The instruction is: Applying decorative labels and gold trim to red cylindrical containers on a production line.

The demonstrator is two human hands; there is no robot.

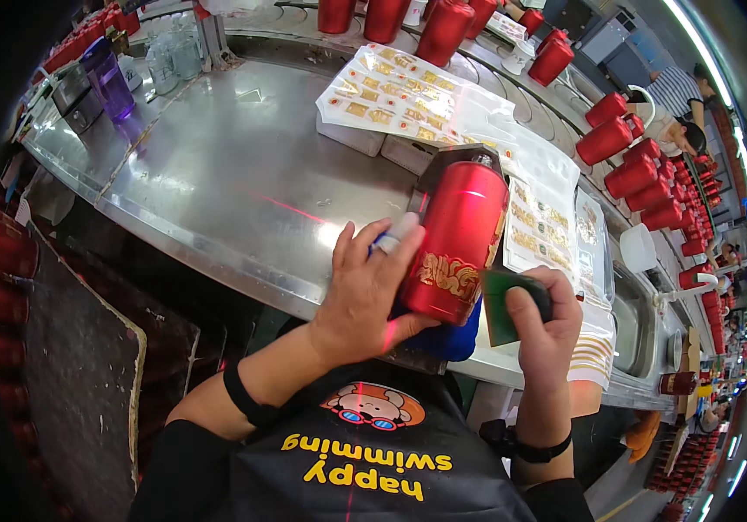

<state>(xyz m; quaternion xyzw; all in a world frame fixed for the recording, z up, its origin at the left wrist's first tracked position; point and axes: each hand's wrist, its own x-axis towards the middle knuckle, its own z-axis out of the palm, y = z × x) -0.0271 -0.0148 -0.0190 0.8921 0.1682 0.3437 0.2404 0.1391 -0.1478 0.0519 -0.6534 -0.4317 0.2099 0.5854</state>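
Red bottle, long axis forward, touches the spread left hand, left of the right hand pinching a green scraper.

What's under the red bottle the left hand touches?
Blue padding peeks out at the near end of the red bottle, a dark frame at the far end. The bottle hides the rest.

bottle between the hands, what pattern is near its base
The bottle has gold, curling scrollwork on red, best seen in the head view.
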